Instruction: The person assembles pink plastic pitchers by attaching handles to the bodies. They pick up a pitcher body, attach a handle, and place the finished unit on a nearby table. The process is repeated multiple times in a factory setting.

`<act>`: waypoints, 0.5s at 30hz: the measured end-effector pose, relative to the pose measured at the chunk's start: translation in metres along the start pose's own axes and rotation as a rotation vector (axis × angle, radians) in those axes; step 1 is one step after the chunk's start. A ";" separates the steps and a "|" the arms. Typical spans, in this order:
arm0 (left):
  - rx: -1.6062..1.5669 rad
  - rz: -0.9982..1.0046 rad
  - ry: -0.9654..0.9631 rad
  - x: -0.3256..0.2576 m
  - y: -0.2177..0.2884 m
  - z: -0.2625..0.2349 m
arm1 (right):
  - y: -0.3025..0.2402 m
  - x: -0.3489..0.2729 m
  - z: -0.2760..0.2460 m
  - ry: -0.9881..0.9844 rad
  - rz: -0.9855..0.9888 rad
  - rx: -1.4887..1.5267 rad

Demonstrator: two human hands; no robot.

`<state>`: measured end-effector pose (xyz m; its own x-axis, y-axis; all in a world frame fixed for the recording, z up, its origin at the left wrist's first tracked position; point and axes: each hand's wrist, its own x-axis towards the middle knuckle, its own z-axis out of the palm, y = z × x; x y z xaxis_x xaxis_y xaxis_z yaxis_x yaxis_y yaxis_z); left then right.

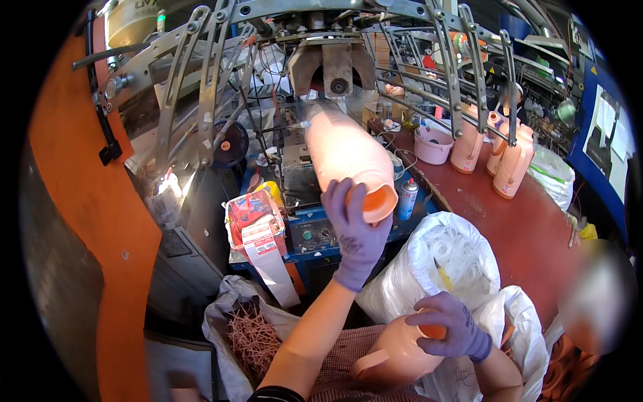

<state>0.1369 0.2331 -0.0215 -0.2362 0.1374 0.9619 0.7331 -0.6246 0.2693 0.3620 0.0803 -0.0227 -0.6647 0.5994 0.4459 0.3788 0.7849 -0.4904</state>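
Note:
My left hand [358, 224], in a purple glove, grips a large pink plastic jug body [348, 144] at its open neck. This jug body tilts away from me, its far end blurred just under a metal machine head [335, 67]. Lower down, my right hand [452, 327], also gloved in purple, is closed around the mouth of a second pink jug [398, 352]. That jug has a side handle and leans over my checked apron [338, 358]; its base is out of sight.
Several pink jugs [514, 164] and a pale pink bucket [433, 144] stand on the red-brown table [495, 228]. A sack of clear plastic rings [445, 258], a spray can [407, 199], a red-lined box [251, 218] and a sack of pink sticks [251, 338] surround me. Metal linkage arms [214, 87] spread overhead.

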 end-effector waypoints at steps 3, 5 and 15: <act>0.128 0.101 0.000 0.013 -0.025 0.020 | -0.007 -0.007 -0.001 0.038 0.037 -0.024; 0.139 0.184 -0.044 0.016 -0.033 0.016 | -0.010 -0.010 -0.001 0.061 0.058 -0.040; 0.268 0.118 -0.274 0.044 -0.133 0.045 | -0.030 -0.006 0.009 0.127 0.024 -0.022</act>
<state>0.0575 0.3568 -0.0131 0.0121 0.2996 0.9540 0.8939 -0.4307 0.1240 0.3485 0.0514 -0.0175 -0.5691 0.6321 0.5259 0.4085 0.7724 -0.4863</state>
